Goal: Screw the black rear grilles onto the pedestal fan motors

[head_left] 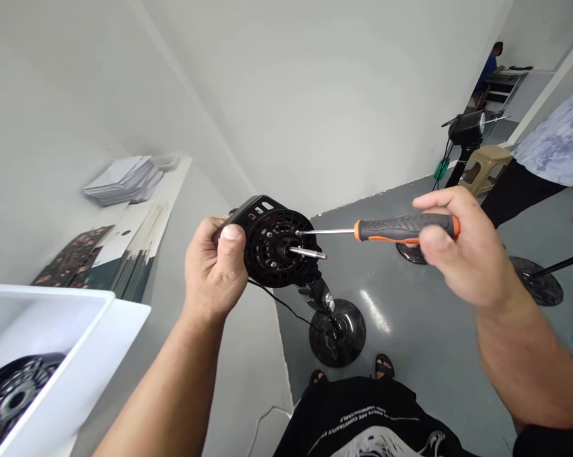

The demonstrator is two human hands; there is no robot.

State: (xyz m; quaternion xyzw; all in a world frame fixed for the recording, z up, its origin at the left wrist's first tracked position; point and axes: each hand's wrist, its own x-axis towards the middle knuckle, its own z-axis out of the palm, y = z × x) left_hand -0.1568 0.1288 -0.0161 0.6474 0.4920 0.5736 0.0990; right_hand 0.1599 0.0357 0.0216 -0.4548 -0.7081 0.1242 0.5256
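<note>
My left hand [217,266] is wrapped round the side of a black fan motor housing [255,212], thumb over its front rim. A bare metal shaft [310,253] sticks out from the middle of the round slotted face, with several screws around it. In my right hand [467,254] is a screwdriver [401,228] with a black and orange handle, held level. Its tip meets a screw [298,233] near the upper right of the face. Below the housing, a black stand runs down to a round glossy base [337,343] on the floor.
At left, a white bin [110,311] holds another black slotted part [17,400]; paper stacks [124,178] lie on a shelf behind. On the right are another fan motor on a stand [466,130], a beige stool [486,166] and a person standing [560,146]. Another person [489,70] sits farther back.
</note>
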